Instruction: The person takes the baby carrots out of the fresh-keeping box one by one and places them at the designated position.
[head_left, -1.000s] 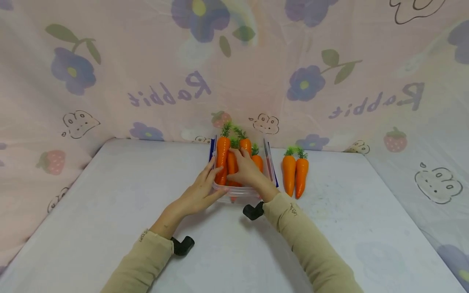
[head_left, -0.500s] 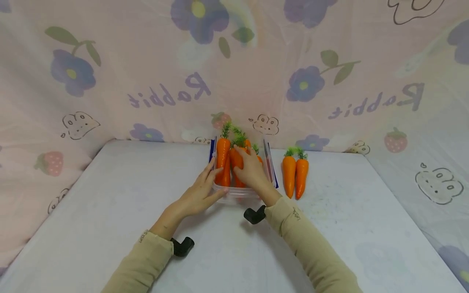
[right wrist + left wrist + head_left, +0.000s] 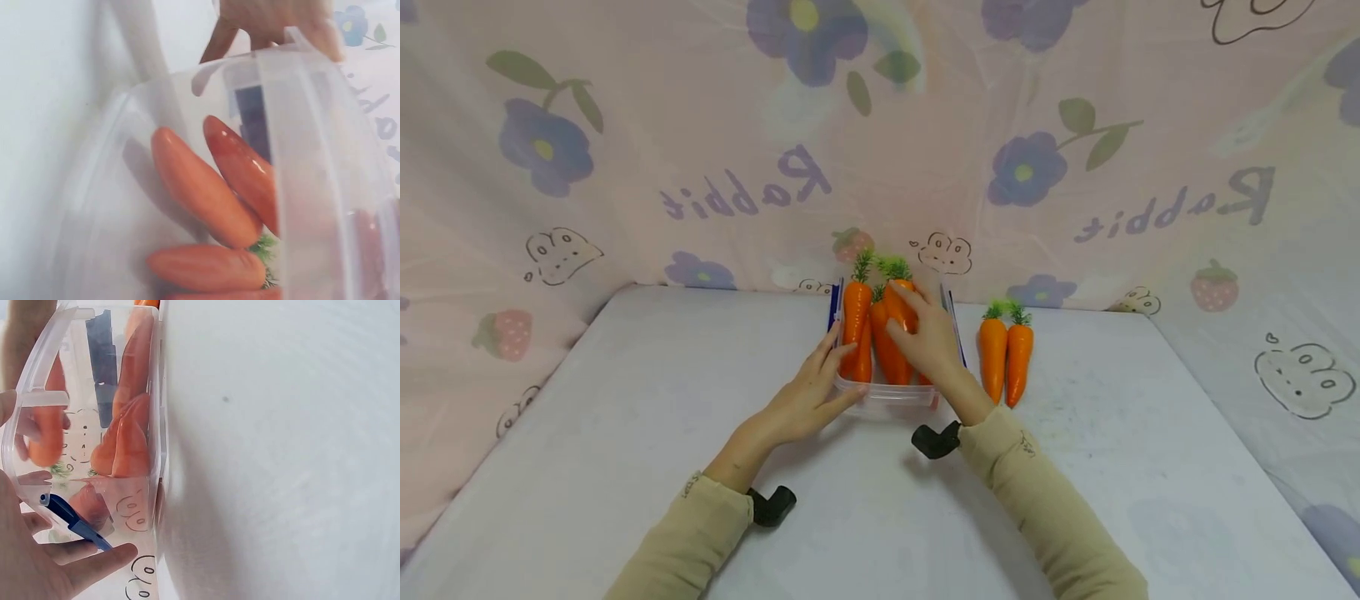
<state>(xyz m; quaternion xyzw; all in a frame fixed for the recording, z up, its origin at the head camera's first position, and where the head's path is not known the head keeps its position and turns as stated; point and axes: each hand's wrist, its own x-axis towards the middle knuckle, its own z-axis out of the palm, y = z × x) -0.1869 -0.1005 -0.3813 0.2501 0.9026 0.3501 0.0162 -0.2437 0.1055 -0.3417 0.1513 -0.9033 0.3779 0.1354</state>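
A clear plastic box (image 3: 891, 398) with blue latches holds several orange carrots (image 3: 857, 312) with green tops. My left hand (image 3: 808, 398) rests against its left side and front corner, fingers fairly straight and spread. In the left wrist view, those fingers (image 3: 94, 572) lie along the outside wall, beside a blue latch (image 3: 74, 519). My right hand (image 3: 931, 337) reaches over the box and grips a carrot (image 3: 898, 310) near its leafy end, above the others. In the left wrist view that carrot (image 3: 50, 434) shows between right-hand fingers. The right hand covers the box's right part.
Two more carrots (image 3: 1006, 354) lie side by side on the white table (image 3: 1075, 467), right of the box. A printed fabric backdrop (image 3: 895, 150) rises close behind the box. A black wrist mount sits under each wrist, at left (image 3: 772, 506) and right (image 3: 936, 440).
My right hand has shifted right across the box with the carrot, uncovering carrots in the middle. The left hand has stayed on the box. The two carrots outside have not moved.
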